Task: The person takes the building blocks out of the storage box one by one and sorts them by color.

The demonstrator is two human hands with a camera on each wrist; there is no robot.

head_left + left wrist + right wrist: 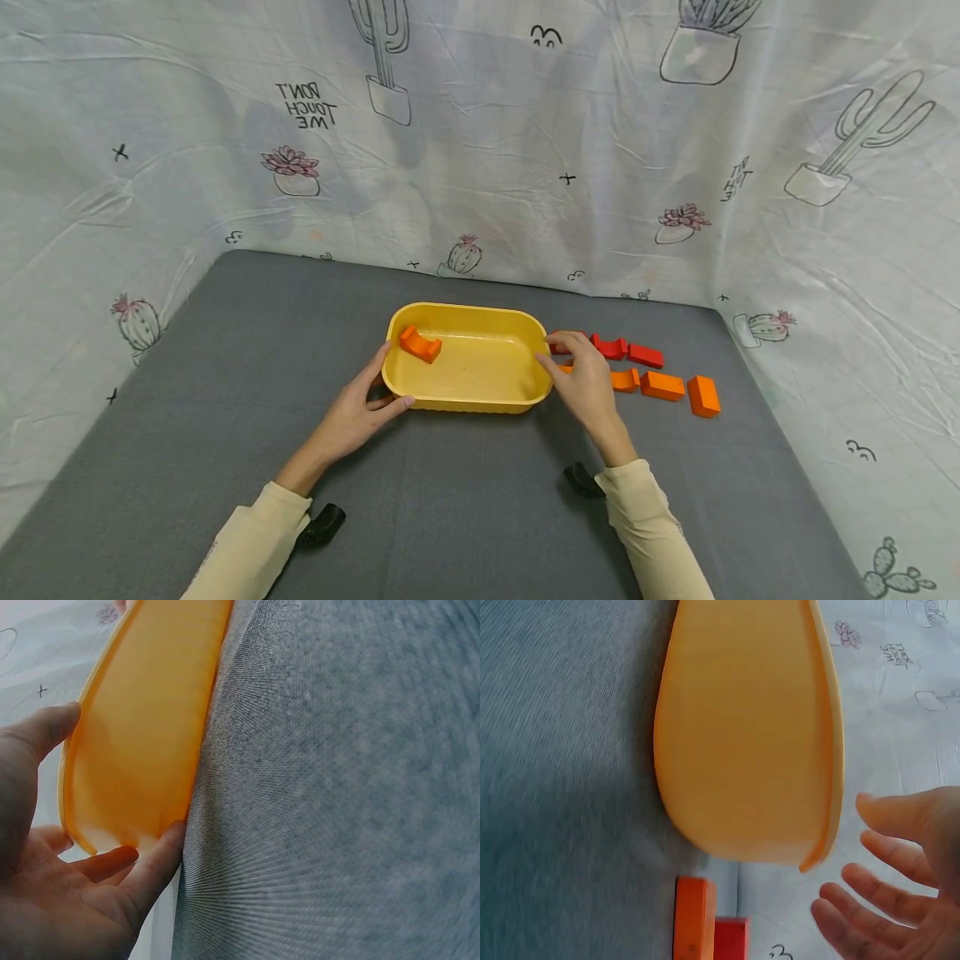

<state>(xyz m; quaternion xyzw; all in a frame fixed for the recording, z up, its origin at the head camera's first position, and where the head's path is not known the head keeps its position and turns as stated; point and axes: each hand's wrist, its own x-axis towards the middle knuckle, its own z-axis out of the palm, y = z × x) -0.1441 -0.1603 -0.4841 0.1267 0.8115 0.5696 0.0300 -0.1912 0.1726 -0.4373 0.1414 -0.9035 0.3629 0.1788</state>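
A yellow plastic tub (480, 400) stands on the grey cloth, with one orange arched block (420, 344) inside near its left end. My left hand (358, 414) grips the tub's left end. In the left wrist view its thumb lies at the rim and the fingers reach around the end wall. Beside the tub's right end is my right hand (583, 379), fingers spread and slightly bent. The right wrist view shows those fingertips (866, 804) just off the rim, holding nothing. Part of the block rows is hidden behind this hand.
Right of the tub lie red blocks, among them an arched one (609, 348) and a rectangular one (646, 356). In front of them are orange blocks: an arched one (625, 381), a rectangular one (662, 386) and another (703, 397). A printed white sheet (480, 150) hangs behind.
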